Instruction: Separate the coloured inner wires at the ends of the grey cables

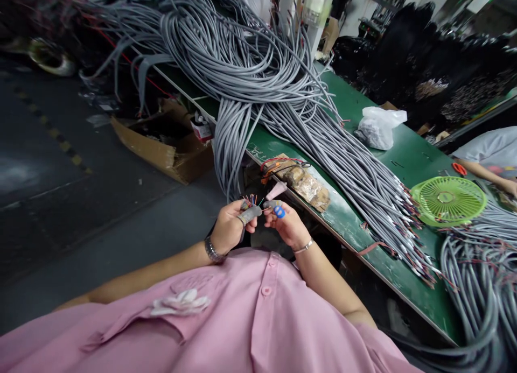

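Note:
In front of my chest, my left hand point(231, 226) is closed around a bundle of thin coloured wires point(251, 199), whose loose ends fan out above the fingers. Grey wrapping point(251, 215) covers its thumb. Just to the right, my right hand point(288, 226) has its fingertips pinched together at a thin wire that spans the small gap between the hands. Its fingers also carry grey wrapping, and a blue band point(279, 211) circles one of them. The rest of the cable behind the wires is hidden by my left hand.
Grey cables point(242, 66) lie heaped across the green table point(404, 163), some hanging over its edge. A taped brown block point(305, 184) sits at the near edge. Farther right are a white plastic bag point(379, 126), a green fan point(449, 201) and another person's arm point(480, 171). A cardboard box point(161, 147) stands below.

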A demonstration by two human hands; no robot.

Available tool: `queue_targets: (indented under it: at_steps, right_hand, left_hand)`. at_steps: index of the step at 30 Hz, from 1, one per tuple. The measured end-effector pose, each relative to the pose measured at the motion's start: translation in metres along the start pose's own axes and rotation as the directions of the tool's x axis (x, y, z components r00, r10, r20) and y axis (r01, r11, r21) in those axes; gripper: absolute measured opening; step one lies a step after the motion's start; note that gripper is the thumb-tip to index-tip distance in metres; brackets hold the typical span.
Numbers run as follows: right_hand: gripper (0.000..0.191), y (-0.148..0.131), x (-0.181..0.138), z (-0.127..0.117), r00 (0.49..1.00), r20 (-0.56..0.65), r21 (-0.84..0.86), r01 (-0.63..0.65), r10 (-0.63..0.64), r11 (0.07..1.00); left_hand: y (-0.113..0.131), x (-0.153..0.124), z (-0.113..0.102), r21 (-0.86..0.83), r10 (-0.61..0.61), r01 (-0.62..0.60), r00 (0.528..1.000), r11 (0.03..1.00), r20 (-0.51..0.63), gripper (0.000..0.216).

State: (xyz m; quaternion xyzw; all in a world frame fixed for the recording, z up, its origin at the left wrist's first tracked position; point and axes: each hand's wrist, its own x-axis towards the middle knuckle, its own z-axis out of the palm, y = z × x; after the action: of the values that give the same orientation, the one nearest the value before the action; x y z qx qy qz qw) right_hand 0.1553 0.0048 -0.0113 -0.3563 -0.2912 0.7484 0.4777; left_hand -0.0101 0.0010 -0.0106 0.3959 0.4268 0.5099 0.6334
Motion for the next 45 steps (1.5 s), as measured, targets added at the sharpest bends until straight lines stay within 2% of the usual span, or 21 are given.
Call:
queue_targets:
  at_steps: [6,12,17,20,23,25,28,32,34,37,41,45]
  right_hand:
    - [0.019,0.003,-0.005,0.007,0.984,-0.052,-0.201,0.159,-0.173,0.967]
    - [0.017,0.004,-0.001,0.008,0.973,-0.051,-0.251,0.206,-0.226,0.946]
    - [0.019,0.005,0.001,0.01,0.951,-0.127,-0.307,0.233,-0.282,0.923]
    - [0.024,0.007,0.004,0.003,0.944,-0.24,-0.255,0.165,-0.228,0.953]
    - [0.038,0.005,0.008,-0.004,0.947,-0.297,-0.1,0.093,-0.119,0.991]
    - [0.049,-0.002,0.011,-0.004,0.964,-0.26,-0.027,0.052,-0.057,0.998]
    - [0.056,-0.014,0.013,0.001,0.982,-0.187,-0.012,-0.014,0.012,1.0]
    - [0.05,-0.016,0.006,0.012,0.993,-0.081,-0.086,-0.09,0.084,0.992]
    - [0.043,-0.011,0.0,0.017,0.994,-0.065,-0.095,-0.098,0.092,0.991]
    - [0.034,-0.002,-0.007,0.022,0.993,-0.118,-0.09,-0.029,0.018,0.996]
    - [0.026,-0.002,-0.008,0.026,0.977,-0.168,-0.173,0.101,-0.131,0.98]
    - [0.021,-0.007,-0.008,0.026,0.97,-0.121,-0.268,0.174,-0.212,0.948]
  left_hand:
    - [0.0,-0.001,-0.001,0.0,0.023,-0.023,1.0,1.0,0.011,0.015]
    - [0.002,-0.001,0.0,-0.082,-0.076,0.082,0.995,0.993,0.072,0.014]
    - [0.004,-0.002,0.002,-0.098,-0.115,0.124,0.989,0.987,0.095,0.016]
    - [0.006,-0.003,0.001,-0.088,-0.059,0.063,0.997,0.994,0.052,0.017]
    - [0.009,-0.005,0.0,-0.041,0.021,-0.021,1.0,0.999,-0.004,0.017]
    - [0.012,-0.005,0.0,0.007,0.073,-0.073,0.997,0.997,-0.025,0.018]
    - [0.018,-0.004,0.002,0.077,0.13,-0.127,0.991,0.989,-0.035,0.019]
    - [0.024,-0.005,0.005,0.183,0.185,-0.177,0.982,0.967,-0.028,0.018]
    - [0.023,-0.006,0.005,0.229,0.195,-0.19,0.981,0.955,-0.001,0.016]
    - [0.018,-0.008,0.002,0.282,0.188,-0.19,0.982,0.941,0.033,0.016]
    - [0.009,-0.008,-0.002,0.321,0.153,-0.175,0.984,0.931,0.091,0.015]
    - [0.012,-0.004,-0.003,0.344,0.039,-0.119,0.972,0.931,0.231,0.015]
